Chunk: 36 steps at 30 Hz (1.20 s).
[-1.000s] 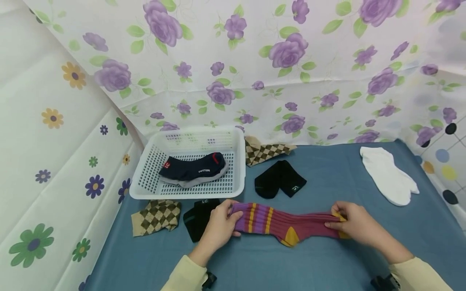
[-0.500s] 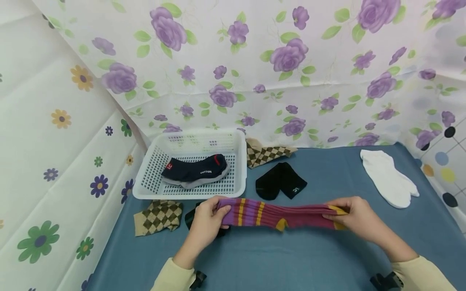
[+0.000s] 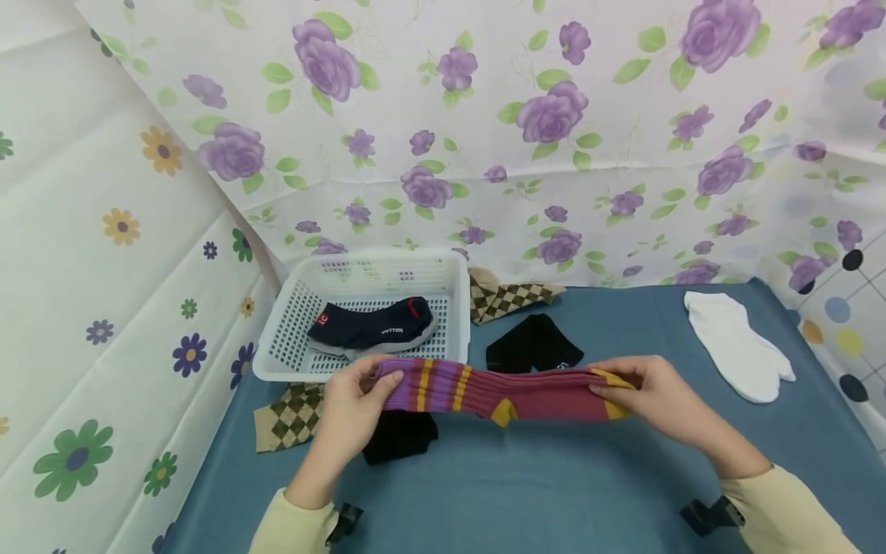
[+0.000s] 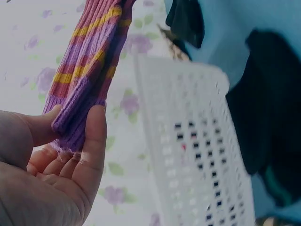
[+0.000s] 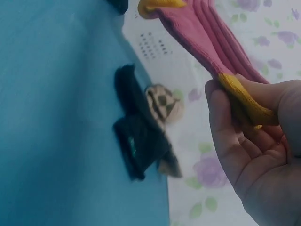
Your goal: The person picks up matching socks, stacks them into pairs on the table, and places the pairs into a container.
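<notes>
Stretched between my two hands is a striped sock, maroon with purple and yellow bands at the cuff and yellow at heel and toe. My left hand pinches the purple cuff, thumb on top; the left wrist view shows the cuff folded lengthwise between thumb and fingers. At the other end my right hand pinches the yellow toe, and in the right wrist view the toe sits between thumb and forefinger. The sock hangs level above the blue cloth, just in front of the basket.
A white plastic basket holds dark and grey socks. Black socks and a checkered sock lie to its right. Another checkered sock and black sock lie in front. White socks lie far right.
Both hands have lifted the striped sock off the cloth and carried it left and slightly away from me. It now overlaps the basket's front edge in the head view.
</notes>
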Each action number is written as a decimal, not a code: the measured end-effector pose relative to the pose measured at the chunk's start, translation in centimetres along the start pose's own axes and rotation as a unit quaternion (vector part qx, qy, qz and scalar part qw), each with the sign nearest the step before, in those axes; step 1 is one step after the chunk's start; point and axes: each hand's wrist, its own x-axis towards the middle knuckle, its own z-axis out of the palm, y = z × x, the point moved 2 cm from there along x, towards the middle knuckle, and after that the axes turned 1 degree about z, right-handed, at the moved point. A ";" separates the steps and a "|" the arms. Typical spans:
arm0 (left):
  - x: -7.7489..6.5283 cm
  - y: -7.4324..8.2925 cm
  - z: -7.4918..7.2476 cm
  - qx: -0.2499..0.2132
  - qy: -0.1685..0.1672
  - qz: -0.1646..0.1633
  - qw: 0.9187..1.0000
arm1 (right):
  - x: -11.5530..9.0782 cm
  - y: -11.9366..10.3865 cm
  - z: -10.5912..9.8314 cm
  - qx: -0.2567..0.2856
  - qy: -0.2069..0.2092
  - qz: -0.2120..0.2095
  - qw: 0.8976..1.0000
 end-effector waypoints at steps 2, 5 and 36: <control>0.4 0.0 -0.9 0.013 0.013 0.003 1.000 | 0.7 -0.7 0.3 0.006 -0.002 -0.006 1.000; 1.0 0.1 -2.2 0.038 0.031 0.011 0.999 | 1.8 -1.8 0.8 0.003 0.000 -0.023 1.000; 8.8 -5.3 -12.4 0.181 0.150 -0.083 0.969 | 16.2 -9.6 8.2 0.035 0.032 -0.061 0.997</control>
